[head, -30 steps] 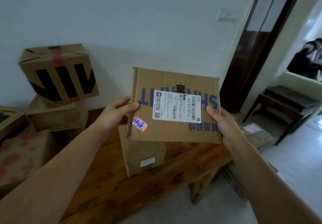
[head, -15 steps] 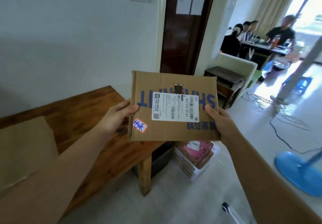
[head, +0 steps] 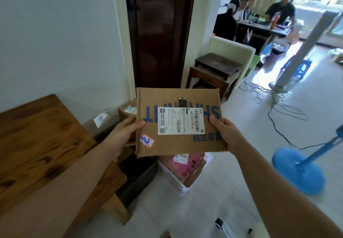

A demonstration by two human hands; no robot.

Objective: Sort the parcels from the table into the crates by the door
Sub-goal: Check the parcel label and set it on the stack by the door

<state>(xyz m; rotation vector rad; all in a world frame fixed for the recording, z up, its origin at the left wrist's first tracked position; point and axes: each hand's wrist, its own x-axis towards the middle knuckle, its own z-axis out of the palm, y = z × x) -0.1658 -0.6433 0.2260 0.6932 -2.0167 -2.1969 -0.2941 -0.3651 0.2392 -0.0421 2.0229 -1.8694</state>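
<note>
Brown cardboard parcel (head: 178,121) is up in the air, held between both hands with its big face tipped toward the camera. It's off the table (head: 37,135), out past the table's right end, and in this view it hangs over the two crates on the floor.

The left hand (head: 122,135) grips the left edge with the thumb pressed on top. The right hand (head: 226,135) does the same on the right edge. The other fingers are tucked under the cardboard, so can't tell how they sit.

There's a white shipping label (head: 181,120) in the middle of the face, and a small sticker (head: 146,140) with blue scribble near the lower left corner.

Below the parcel's near edge is the white crate (head: 172,180) with a pink packet (head: 187,165) in it. The dark crate (head: 141,178) is right beside it, against the table leg. The dark wooden door (head: 159,33) is straight behind. Another small box (head: 127,110) sits by the wall, and a blue fan base (head: 298,171) stands off to the right on the floor.
</note>
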